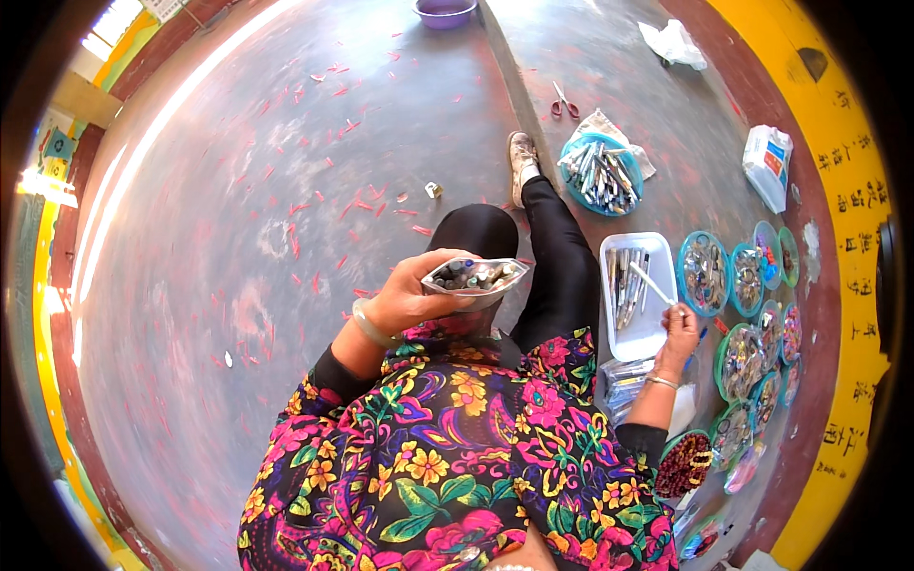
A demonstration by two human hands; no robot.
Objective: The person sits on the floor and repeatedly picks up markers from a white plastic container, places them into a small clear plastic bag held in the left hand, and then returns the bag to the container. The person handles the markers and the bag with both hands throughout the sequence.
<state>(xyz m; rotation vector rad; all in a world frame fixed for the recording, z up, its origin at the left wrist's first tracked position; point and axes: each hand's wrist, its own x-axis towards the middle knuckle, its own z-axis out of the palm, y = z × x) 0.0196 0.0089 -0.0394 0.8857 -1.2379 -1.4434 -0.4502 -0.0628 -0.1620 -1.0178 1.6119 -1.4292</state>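
Observation:
My left hand (pixel 411 297) is closed around a clear plastic bag (pixel 514 280), its open mouth facing up above my bent knee. Several pens (pixel 476 274) show end-on inside it. Over to the right, my right hand (pixel 679 333) pinches a slim white pen (pixel 649 281), which slants above a white plastic tray (pixel 609 328). Several dark and clear pens (pixel 625 285) lie in the tray's left half. Whether the white pen's tip touches them I cannot tell. Beside my shoe, a round teal basket (pixel 602 174) is heaped with more pens.
Round baskets of small parts (pixel 705 273) crowd the right wall, one with dark red beads (pixel 684 464). Bagged pens (pixel 625 385) lie behind the tray. Scissors (pixel 564 101), a white-and-blue package (pixel 767 167) and a purple basin (pixel 445 12) are farther off. Red scraps (pixel 295 243) litter the floor.

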